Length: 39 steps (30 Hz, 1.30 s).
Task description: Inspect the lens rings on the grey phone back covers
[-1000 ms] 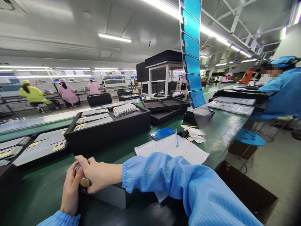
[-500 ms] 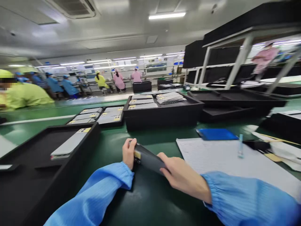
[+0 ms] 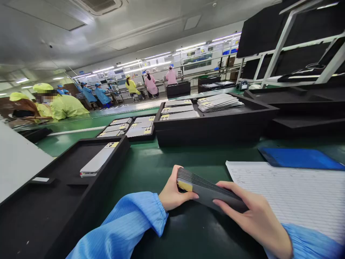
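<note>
Both my hands hold a stack of thin grey phone back covers (image 3: 208, 189) edge-up above the green bench. My left hand (image 3: 172, 190) grips the stack's left end by a yellow sticker. My right hand (image 3: 252, 212) wraps round its right end from below. To the left, a black foam tray (image 3: 67, 187) holds one silver cover (image 3: 97, 160) with a yellow sticker.
More black trays with covers (image 3: 212, 122) (image 3: 126, 128) stand behind. A lined paper sheet (image 3: 291, 194) and a blue film piece (image 3: 299, 158) lie at the right. Black trays on a white rack (image 3: 285, 39) rise at the far right. Seated workers fill the background.
The view swung left and down. My hands lifted the stack of covers from the bench edge and brought it forward, turning it more edge-on.
</note>
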{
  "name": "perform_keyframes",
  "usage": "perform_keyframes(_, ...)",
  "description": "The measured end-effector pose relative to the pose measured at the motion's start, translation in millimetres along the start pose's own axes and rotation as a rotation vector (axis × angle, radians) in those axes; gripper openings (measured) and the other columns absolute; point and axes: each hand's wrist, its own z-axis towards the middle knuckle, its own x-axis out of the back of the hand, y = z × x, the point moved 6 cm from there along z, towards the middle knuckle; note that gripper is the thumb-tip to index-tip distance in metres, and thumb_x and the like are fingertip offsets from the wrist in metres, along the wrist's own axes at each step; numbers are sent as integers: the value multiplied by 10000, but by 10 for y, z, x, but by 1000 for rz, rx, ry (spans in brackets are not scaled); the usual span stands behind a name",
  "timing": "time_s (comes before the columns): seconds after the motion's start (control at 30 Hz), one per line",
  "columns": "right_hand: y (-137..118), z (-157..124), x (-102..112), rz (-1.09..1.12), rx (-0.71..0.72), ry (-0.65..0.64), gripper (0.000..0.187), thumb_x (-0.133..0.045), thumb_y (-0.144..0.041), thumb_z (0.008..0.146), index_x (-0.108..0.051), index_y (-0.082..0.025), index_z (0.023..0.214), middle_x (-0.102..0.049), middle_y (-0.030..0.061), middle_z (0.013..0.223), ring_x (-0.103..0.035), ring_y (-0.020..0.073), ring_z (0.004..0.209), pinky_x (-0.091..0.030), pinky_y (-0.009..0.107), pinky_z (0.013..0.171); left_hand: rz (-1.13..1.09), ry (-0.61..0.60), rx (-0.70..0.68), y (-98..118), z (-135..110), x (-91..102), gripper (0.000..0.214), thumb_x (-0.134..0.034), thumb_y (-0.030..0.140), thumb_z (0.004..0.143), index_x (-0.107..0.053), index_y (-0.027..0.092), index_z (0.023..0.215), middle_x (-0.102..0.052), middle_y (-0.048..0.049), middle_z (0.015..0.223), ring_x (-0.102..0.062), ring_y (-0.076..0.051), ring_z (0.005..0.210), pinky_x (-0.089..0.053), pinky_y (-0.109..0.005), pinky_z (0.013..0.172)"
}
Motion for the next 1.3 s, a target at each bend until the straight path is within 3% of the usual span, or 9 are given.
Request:
perform_keyframes(0.2,-15,43,-11,-74,8,-317,157,-436,-216,818,-511,-257,950,-644,-32,696,-607,155,552,-466,254,502,137,65,-52,83,4,65,444,-703,223,584,-363,210,870,-454,40,757,-436,-89,645,-372,-220,626)
perform_keyframes(0.37,-76,14,-8,-143,110,-225,154,-359,-211,865,-511,-228,889,-591,-31,590,-545,136,447,-411,247,440,66,115,39,57,67,117,533,-762,208,487,-435,197,908,-507,14,810,-497,-129,733,-403,-260,719)
perform_keyframes(0.5,-181,6,145,-156,154,53,121,-437,-200,849,-499,-221,951,-621,-27,630,-565,115,452,-440,218,442,-126,182,93,115,-31,-44,395,-519,364,764,-384,191,1092,-514,-74,1038,-507,-175,988,-378,-339,886)
perform_keyframes(0.57,-322,-46,182,-211,252,164,180,-460,-156,834,-483,-214,1003,-654,-3,702,-611,130,527,-476,224,510,-346,130,145,162,-130,-228,453,-583,382,719,-425,175,1089,-535,-90,1066,-493,-203,1042,-346,-363,939)
perform_keyframes(0.73,-756,-289,-100,-471,595,67,369,-342,10,776,-473,-12,1120,-632,194,1015,-617,248,914,-525,303,699,-569,298,300,160,-358,-332,354,-634,351,677,-526,166,959,-560,-88,1105,-450,-246,1123,-329,-371,975)
perform_keyframes(0.83,-863,-318,-182,-504,639,-46,384,-439,-218,826,-509,37,1104,-616,234,1013,-603,306,912,-533,355,689,-600,279,313,104,-365,-268,325,-548,298,730,-537,119,1001,-609,-112,1020,-511,-252,1041,-348,-391,944)
perform_keyframes(0.93,-762,-163,-88,-225,482,-191,596,-552,-563,694,-559,-87,1053,-646,135,909,-610,264,813,-519,359,674,-761,112,342,16,-326,-280,416,-471,318,723,-545,60,1041,-628,-139,983,-554,-247,945,-361,-389,911)
perform_keyframes(1.13,-140,112,55,184,-203,-157,222,-471,-378,825,-469,-187,939,-571,23,792,-571,146,679,-481,275,626,-1000,-229,625,-176,-461,-551,574,-443,281,628,-502,-4,1122,-618,-164,1035,-567,-231,930,-374,-357,862)
perform_keyframes(1.3,-212,-50,-212,485,-254,-420,219,-560,-310,772,-502,-195,949,-588,-1,809,-567,136,692,-468,223,592,-1014,-237,723,-291,-619,-618,538,-440,270,588,-562,2,1037,-661,-162,898,-569,-289,929,-355,-402,858)
